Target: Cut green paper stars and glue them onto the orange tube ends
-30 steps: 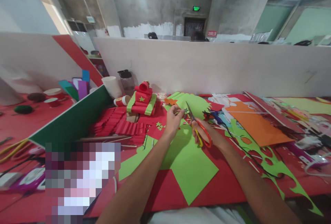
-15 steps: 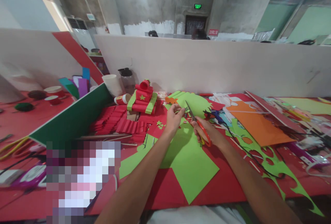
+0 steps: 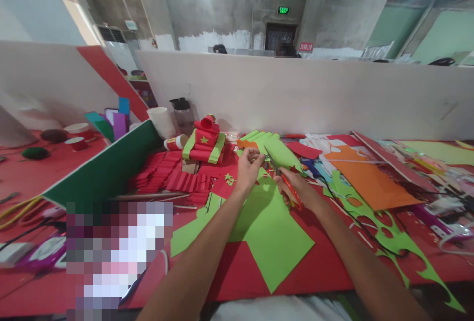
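Head view: gripping scissors in right hand, fingers curling closed round the handles, at the green sheet's far end. Pinching a small blurred piece in left hand, fingertips nearly meeting, beside the blades, beyond the sheet. Seeing stars left of the sheet.

Scissors show a red-orange handle (paper sheet lime green).

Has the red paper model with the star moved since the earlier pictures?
No. Judged against the green divider on its left, the red paper model keeps its place, with no visible shift either way.
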Available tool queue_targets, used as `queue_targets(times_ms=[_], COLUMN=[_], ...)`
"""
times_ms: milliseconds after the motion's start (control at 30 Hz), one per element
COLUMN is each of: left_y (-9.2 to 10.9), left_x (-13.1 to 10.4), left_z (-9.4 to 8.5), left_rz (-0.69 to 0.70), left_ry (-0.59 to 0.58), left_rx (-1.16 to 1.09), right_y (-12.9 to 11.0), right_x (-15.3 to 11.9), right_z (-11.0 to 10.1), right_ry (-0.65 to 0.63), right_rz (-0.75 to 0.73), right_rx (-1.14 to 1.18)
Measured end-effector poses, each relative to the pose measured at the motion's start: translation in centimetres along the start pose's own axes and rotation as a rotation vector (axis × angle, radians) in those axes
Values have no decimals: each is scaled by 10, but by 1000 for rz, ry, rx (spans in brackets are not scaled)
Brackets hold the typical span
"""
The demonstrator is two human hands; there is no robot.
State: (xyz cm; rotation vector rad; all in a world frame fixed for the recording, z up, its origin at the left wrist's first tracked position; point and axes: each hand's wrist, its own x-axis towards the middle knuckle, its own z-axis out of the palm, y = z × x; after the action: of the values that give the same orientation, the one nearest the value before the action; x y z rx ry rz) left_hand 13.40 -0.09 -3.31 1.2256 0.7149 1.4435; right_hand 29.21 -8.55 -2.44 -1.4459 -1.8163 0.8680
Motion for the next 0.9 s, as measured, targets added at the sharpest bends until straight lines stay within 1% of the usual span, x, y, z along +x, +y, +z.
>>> queue_targets(times_ms=[100, 233, 500, 633, 767, 900], left_y=[-2, -2, -3, -2, 2, 5], left_x=[1, 1, 1, 1, 0, -2], left_z=[0, 1, 2, 3, 3, 2], left_rz=[53, 107, 104, 91, 92, 92], left_ry=[-15, -63, -69, -56, -67, -82], left_rx=[54, 150, 181, 159, 184, 204], right_y=[1, 2, -3, -1, 1, 3], right_x=[1, 1, 0, 0, 0, 1], right_z=[1, 1, 0, 0, 0, 1], right_ry=[-17, -42, -29, -43, -38, 0], right_rz=[14, 33, 9, 4, 7, 5], right_rx=[37, 62, 73, 91, 81, 51])
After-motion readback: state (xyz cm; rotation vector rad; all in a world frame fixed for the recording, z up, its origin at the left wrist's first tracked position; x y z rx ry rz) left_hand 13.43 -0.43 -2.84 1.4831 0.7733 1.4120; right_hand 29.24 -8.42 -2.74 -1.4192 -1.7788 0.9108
